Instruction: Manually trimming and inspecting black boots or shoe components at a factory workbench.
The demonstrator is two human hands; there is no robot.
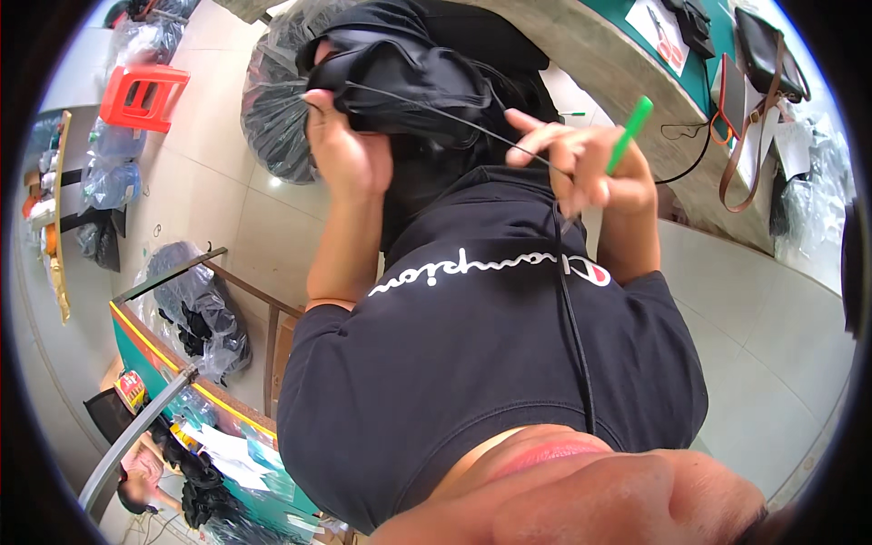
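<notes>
A bunched black cloth item (pixel 400 82), glossy in places, lies over my lap. Its exact kind is hard to make out. My left hand (pixel 350 150) grips its left edge, thumb near the top and some fingers hidden behind the cloth. From that edge a thin dark cord (pixel 436 113) stretches taut to my right hand (pixel 590 163). The right fingers are curled around a slim tool with a green handle (pixel 631 136), whose thin end points down toward my shirt. The cord meets these fingers, but how they hold it is unclear.
At upper right, a green-topped table (pixel 718 68) bears red-handled scissors (pixel 668 45) and a black bag (pixel 770 54) with a brown strap. A red stool (pixel 145 97) and clear plastic bags (pixel 277 100) stand left. At lower left, another person (pixel 141 468) sits by a cluttered table.
</notes>
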